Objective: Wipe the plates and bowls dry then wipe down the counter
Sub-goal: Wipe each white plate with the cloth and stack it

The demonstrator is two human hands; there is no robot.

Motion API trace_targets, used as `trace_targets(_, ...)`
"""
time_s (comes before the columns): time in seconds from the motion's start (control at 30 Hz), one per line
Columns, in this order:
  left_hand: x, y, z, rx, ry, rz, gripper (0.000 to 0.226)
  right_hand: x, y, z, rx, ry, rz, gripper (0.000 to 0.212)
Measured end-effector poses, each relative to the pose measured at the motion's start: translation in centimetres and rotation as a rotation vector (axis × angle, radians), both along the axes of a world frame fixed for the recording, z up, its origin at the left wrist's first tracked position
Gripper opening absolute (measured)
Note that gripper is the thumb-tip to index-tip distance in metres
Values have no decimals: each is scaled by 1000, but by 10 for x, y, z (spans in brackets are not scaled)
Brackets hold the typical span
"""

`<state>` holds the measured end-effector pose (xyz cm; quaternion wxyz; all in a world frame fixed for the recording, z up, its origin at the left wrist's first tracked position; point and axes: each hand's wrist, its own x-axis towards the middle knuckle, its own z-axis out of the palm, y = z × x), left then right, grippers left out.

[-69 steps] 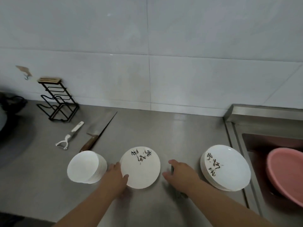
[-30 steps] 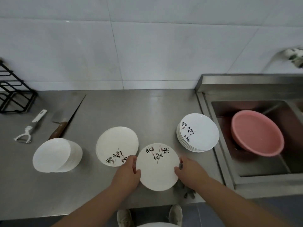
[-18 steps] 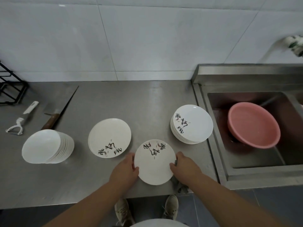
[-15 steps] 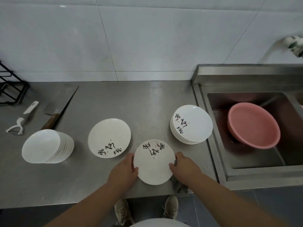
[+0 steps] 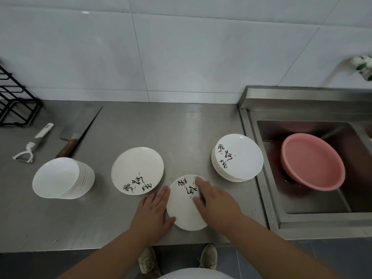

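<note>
A white plate (image 5: 182, 210) with black brush lettering lies near the front edge of the steel counter (image 5: 124, 214). My left hand (image 5: 154, 213) holds its left rim, thumb hooked at the lower edge. My right hand (image 5: 214, 202) lies on the plate's face, motion-blurred, with a bit of dark cloth (image 5: 202, 195) showing between thumb and fingers. A plate stack (image 5: 238, 158) stands to the right by the sink. Another lettered plate pile (image 5: 136, 170) sits to the left, and a leaning stack of plain white bowls (image 5: 60, 178) is further left.
A pink basin (image 5: 312, 162) sits in the sink (image 5: 314, 200) at right, under a wrapped tap (image 5: 362, 67). A cleaver (image 5: 77, 134), a white peeler (image 5: 32, 146) and a black wire rack (image 5: 14, 105) occupy the back left. Tiled wall behind; my shoes show below the counter edge.
My right hand has slid from the plate's right rim onto its face with the cloth. The plate's lettering has turned. My left hand stays on the left rim.
</note>
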<state>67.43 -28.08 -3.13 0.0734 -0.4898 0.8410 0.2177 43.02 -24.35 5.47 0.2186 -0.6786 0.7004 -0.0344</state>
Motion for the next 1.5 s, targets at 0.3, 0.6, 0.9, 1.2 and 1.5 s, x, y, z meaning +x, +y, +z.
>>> trace_targets(0.3, 0, 3, -3, -28, -31, -40, 88, 17, 8, -65, 137, 175, 347, 89)
trace_targets(0.6, 2, 3, -17, -25, -62, -61, 87, 32, 10, -91, 142, 103, 346, 92)
trace_targets(0.9, 0, 5, -14, -33, -79, -72, 89, -7, 7, -93, 118, 177, 389, 94)
trace_targets(1.2, -2, 8, -17, -35, -67, -49, 88, 2, 52, -87, 61, 140, 548, 91)
trace_targets(1.5, -6, 11, -16, -44, -79, -24, 87, 3, 23, -88, 162, 135, 256, 99)
